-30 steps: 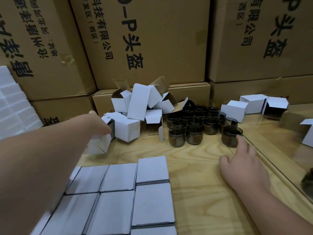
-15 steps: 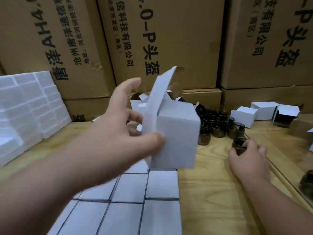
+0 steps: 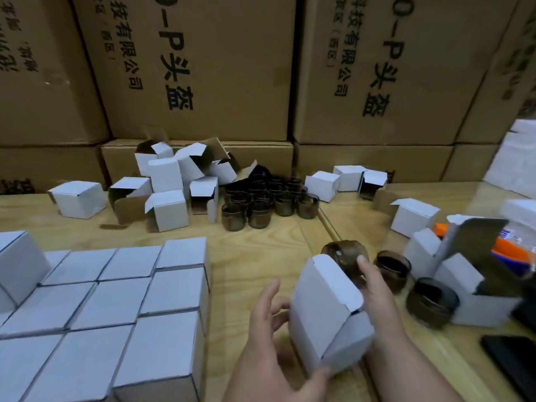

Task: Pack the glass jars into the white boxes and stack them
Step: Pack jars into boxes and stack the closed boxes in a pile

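- Glass jar (image 3: 346, 258): dark, smoky glass, lying on its side at the open far end of the white box (image 3: 327, 317), low and right of centre above the wooden table (image 3: 255, 250).
- Right hand (image 3: 377, 294): fingers curled round the jar, thumb on the glass; it holds the jar against the box mouth.
- Left hand (image 3: 269, 346): thumb under the near lower corner of the box, fingers curled behind its left side; it grips the box tilted, flap raised.
- Loose jars: two stand on the table just right of the right hand (image 3: 393, 269) (image 3: 432, 301); a cluster of jars (image 3: 269, 198) stands farther back, centre.
- Closed white boxes (image 3: 110, 309): packed edge to edge in rows at lower left, part of them stacked.
- Open empty boxes (image 3: 171, 184): heaped behind, left of the cluster; others lie at right (image 3: 414, 217).
- Large brown cartons (image 3: 203, 68) with black print form the back wall.
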Demonstrator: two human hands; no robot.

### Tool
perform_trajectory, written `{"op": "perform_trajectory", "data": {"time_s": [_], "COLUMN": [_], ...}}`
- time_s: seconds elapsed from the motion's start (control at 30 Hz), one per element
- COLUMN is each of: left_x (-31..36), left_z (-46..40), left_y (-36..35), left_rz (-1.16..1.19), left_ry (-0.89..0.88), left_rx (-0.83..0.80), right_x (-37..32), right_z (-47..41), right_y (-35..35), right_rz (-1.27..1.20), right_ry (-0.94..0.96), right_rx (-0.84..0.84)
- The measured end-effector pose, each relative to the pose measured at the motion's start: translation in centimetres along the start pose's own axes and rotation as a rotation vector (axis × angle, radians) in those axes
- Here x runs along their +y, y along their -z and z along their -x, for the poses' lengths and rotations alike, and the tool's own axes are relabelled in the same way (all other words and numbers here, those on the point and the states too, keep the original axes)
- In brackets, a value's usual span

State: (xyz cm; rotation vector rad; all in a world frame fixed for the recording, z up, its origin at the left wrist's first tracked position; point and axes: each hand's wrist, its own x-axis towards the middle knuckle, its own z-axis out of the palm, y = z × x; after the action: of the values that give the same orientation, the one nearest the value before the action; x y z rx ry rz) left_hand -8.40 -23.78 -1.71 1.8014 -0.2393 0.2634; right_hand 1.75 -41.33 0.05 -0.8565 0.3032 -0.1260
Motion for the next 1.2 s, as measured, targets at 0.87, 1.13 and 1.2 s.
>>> {"op": "perform_trajectory", "data": {"time_s": [0.87, 1.13, 1.2], "left_x": [-1.0, -0.8, -0.9], "left_z": [-2.7, -3.7, -4.2], "left_y": [0.3, -0.5, -0.8], "left_rz": [0.103, 0.215, 0.145], "left_ry": [0.07, 0.068, 0.068], "left_rx": [0.273, 0.287, 0.298], "right_x": [-0.7, 0.8, 0.7], "right_z": [4.8, 5.8, 5.6], "right_y": [-1.4, -2.3, -2.3], "right_rz": [0.39, 0.471, 0.417], "right_ry": [0.548, 0.569, 0.568], "right_rx": [-0.419, -0.496, -0.469]}}
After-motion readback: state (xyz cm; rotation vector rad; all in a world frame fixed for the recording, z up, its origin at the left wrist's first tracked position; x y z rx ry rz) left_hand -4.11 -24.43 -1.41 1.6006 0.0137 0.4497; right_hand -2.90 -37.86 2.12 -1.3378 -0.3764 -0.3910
